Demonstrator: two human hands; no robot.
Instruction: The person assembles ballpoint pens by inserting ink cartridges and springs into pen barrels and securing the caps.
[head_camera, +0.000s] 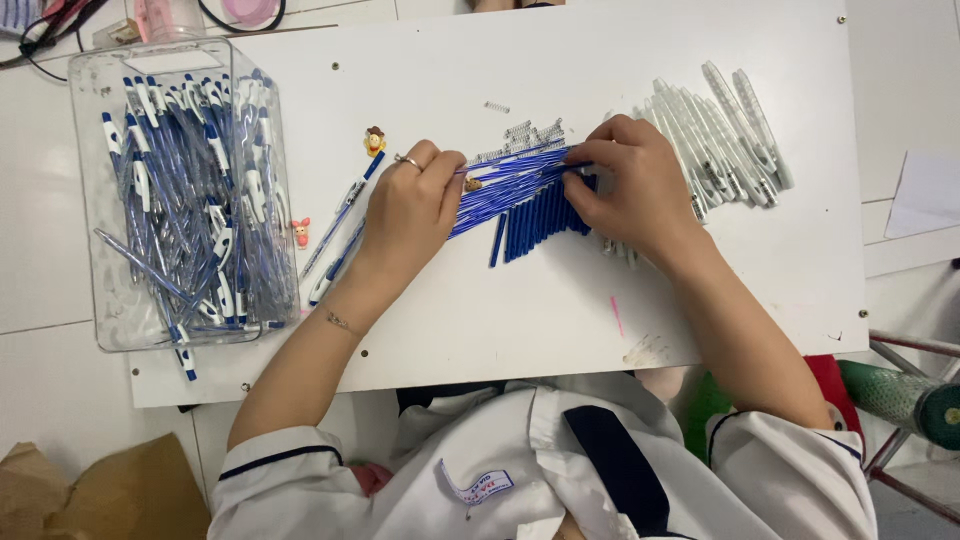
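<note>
— Hands first: what are they doing?

— Left hand (415, 205) is lying curled over the near end of a fan of thin blue pen refills (505, 185), fingers bent down onto them, near the middle of the white tabletop (560, 300). Right hand (635, 190) is pinching the far end of the same fan between thumb and fingertips.

— And just below those refills?

— Short dark blue plastic pen barrels (540, 215) are lying in a row, touching the fan and partly under the right hand.

— Anything past the right hand?

— A heap of clear white pen barrels (715, 140) is sitting toward the right edge of the tabletop. Small metal springs (520, 132) are lying just beyond the fingers, toward the far edge.

— The left side?

— A clear plastic box (95, 200) is hanging over the left edge, filled with finished blue-and-white ballpoint pens (195, 200). Two more such pens (340, 235) are lying beside the left wrist, with a small orange figure-shaped pen topper (374, 141) just beyond them.
</note>
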